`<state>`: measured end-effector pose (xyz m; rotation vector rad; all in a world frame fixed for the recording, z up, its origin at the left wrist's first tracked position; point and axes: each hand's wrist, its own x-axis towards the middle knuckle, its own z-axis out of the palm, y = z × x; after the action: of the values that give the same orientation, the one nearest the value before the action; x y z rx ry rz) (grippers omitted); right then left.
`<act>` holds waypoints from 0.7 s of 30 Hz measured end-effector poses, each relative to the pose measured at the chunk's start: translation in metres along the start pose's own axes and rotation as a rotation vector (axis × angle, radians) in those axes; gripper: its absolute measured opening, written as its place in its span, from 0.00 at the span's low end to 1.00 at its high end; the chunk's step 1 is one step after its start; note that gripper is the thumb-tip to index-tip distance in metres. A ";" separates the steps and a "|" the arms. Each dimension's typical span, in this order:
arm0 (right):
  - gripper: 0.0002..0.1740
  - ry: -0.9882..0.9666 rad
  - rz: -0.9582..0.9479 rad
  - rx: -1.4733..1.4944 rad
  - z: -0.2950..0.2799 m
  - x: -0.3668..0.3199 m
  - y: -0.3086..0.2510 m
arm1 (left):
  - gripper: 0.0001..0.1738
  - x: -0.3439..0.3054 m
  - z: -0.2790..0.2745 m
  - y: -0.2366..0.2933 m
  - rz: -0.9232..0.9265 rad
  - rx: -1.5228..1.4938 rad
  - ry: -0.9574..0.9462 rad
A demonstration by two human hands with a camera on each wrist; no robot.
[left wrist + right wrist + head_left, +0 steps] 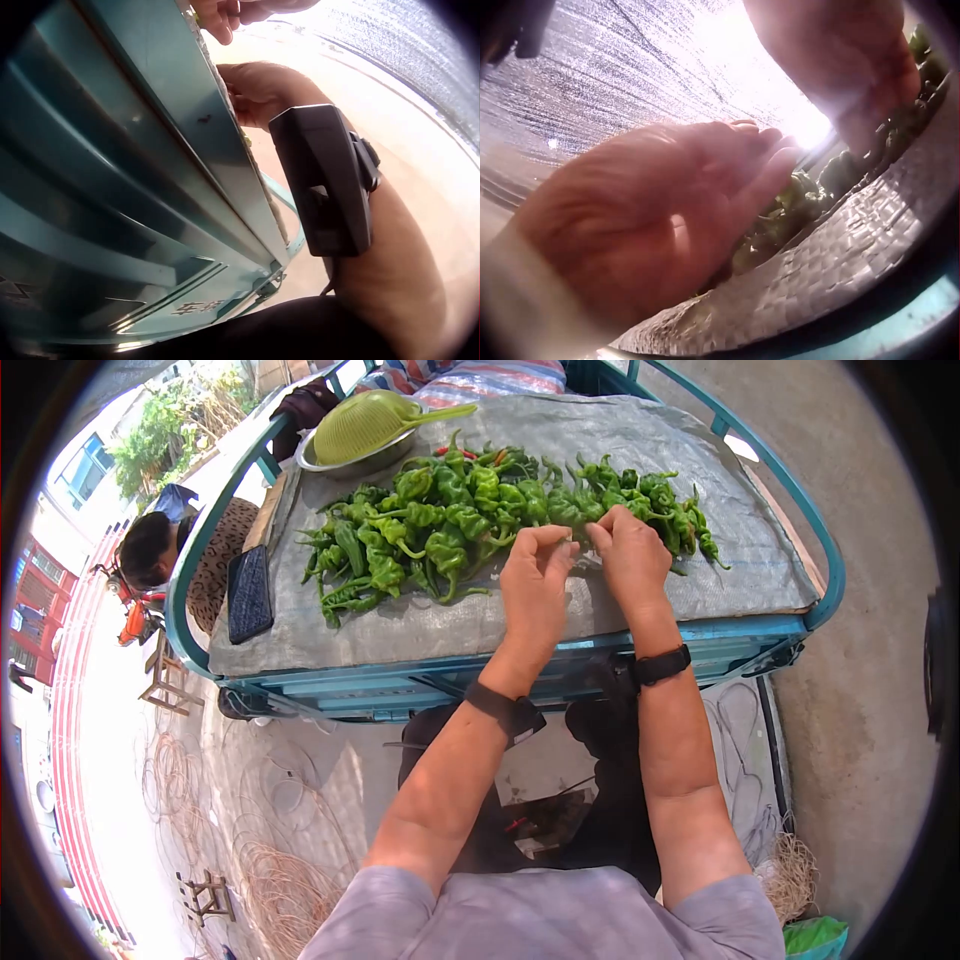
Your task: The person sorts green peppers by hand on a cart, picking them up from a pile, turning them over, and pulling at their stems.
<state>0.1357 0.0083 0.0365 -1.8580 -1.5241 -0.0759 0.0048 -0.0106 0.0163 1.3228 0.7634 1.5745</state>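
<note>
Green peppers (445, 510) lie heaped on a grey woven sheet (300, 645). Over the heap's near edge, the left hand (537, 585) holds its bent fingers and thumb close together. Beside it is the right hand (635, 560), back up, fingers curled down and thumb toward the left fingertips. Whether either pinches something small is unclear. In the left wrist view, the right hand (259, 86) is partly behind the teal panel. The right wrist view shows the left hand (660, 195) with fingertips near the thumb, and the right hand (847, 60) reaching down by blurred peppers (802, 199).
A yellow-green strainer (368, 426) rests on a metal bowl (385, 457) at the back left. A dark phone (250, 595) lies at the sheet's left edge. Teal rails (815, 530) frame the cart bed. Another person (150, 550) bends down beyond the left rail.
</note>
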 end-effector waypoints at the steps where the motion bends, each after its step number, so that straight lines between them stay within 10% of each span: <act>1: 0.13 -0.007 0.050 0.077 -0.001 0.002 -0.002 | 0.06 0.001 -0.001 -0.001 -0.006 -0.030 0.008; 10: 0.11 0.052 0.280 1.366 0.001 0.011 -0.011 | 0.06 -0.001 -0.012 0.003 -0.176 0.123 -0.124; 14: 0.10 0.090 0.410 1.489 -0.003 0.011 -0.001 | 0.06 -0.002 -0.013 -0.002 -0.113 0.181 -0.154; 21: 0.20 -0.037 0.270 -0.045 -0.018 0.002 0.004 | 0.07 -0.003 -0.003 -0.011 -0.025 0.014 -0.133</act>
<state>0.1472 -0.0002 0.0490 -2.0939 -1.2917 0.0506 0.0046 -0.0086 0.0052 1.4075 0.7068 1.4477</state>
